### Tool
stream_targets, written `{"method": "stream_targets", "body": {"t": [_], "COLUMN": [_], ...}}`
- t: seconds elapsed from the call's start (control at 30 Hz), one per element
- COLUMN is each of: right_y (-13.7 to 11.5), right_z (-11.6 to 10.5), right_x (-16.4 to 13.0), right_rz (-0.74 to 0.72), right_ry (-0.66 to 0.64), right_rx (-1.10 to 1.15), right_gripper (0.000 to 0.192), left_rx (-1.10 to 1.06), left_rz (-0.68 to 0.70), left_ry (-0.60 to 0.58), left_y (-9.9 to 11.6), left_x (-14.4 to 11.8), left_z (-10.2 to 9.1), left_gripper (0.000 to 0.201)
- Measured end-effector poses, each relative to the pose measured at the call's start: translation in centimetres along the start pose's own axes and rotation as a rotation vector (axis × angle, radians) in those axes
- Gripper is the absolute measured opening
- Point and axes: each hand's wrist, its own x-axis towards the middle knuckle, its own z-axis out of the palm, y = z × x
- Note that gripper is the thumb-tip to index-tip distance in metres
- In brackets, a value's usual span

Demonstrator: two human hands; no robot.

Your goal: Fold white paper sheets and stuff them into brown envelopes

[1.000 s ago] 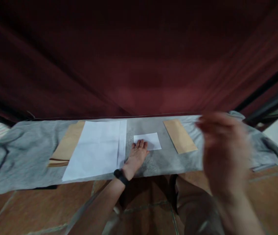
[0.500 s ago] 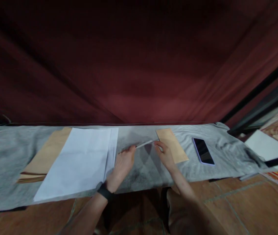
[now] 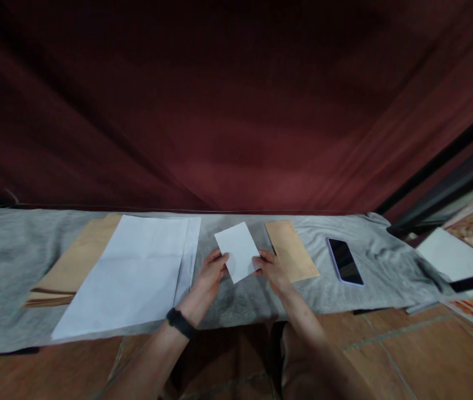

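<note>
Pinching a small white paper rectangle [image 3: 236, 250] by its two sides, the left hand [image 3: 213, 272] and the right hand [image 3: 271, 270] meet it at opposite edges, each thumb laid over the upper face and the other fingers curled at the edge or beneath. The paper sits tilted between them, one corner pointing toward the person, in front of the grey cloth [image 3: 236, 308] that covers the worktop. A black wristband [image 3: 181, 323] circles the left wrist.

Just beside the right hand lies a flat brown paper envelope [image 3: 293, 253], slanted on the cloth. Farther right, well apart from it, a smartphone [image 3: 345, 261] in a pale purple case lies with its dark screen up. On the left hand's side, large white paper sheets [image 3: 130, 272] lie overlapping, and they partly cover a brown paper stack [image 3: 74, 258]. Behind the worktop hangs a dark red curtain [image 3: 236, 122]; orange-brown floor tiles [image 3: 432, 355] show below.
</note>
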Motion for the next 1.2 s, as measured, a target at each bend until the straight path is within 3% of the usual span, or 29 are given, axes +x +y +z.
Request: {"method": "stream_targets", "body": {"t": [0.1, 0.2, 0.37, 0.5, 0.6, 0.67, 0.77, 0.83, 0.97, 1.2], "right_y": [0.2, 0.6, 0.7, 0.1, -0.2, 0.0, 1.1, 2.1, 4.0, 4.6], "right_z": [-0.8, -1.4, -2.8, -3.5, -2.6, -1.3, 1.0, 2.2, 3.0, 2.0], "right_x": [0.1, 0.3, 1.9, 2.4, 1.6, 0.6, -0.7, -1.3, -1.8, -1.5], "right_rz": [0.007, -0.042, -0.171, -0.269, -0.424, -0.556, -0.659, -0.653, -0.624, -0.576], "right_ry": [-0.057, -0.085, 0.092, 0.25, 0.322, 0.288, 0.097, 0.025, -0.002, 0.146], "right_rx": [-0.061, -0.16, -0.263, -0.308, -0.461, -0.649, -0.93, -1.112, -1.32, -1.421], "right_gripper": [0.031, 0.028, 0.028, 0.019, 0.03, 0.037, 0.043, 0.049, 0.055, 0.055], "left_rx": [0.161, 0.339, 0.531, 0.561, 0.5, 0.459, 0.466, 0.499, 0.61, 0.751], "left_rz": [0.099, 0.139, 0.113, 0.029, -0.045, -0.089, -0.134, -0.155, -0.196, -0.173], "left_ry": [0.109, 0.114, 0.023, 0.002, 0.037, 0.056, 0.038, 0.019, -0.004, -0.053], "left_y": [1.7, 2.9, 2.6, 1.7, 1.3, 1.0, 0.5, 0.2, 0.0, 0.6], "left_x": [1.0, 1.8, 1.9, 0.8, 0.1, -0.3, -0.7, -0.9, -1.1, -1.4], "left_z": [-1.1, -2.1, -2.5, -2.4, -2.2, -2.0, -1.7, -1.6, -1.9, -2.3], "left_gripper": [0.033, 0.027, 0.022, 0.025, 0.025, 0.025, 0.025, 0.024, 0.017, 0.016]}}
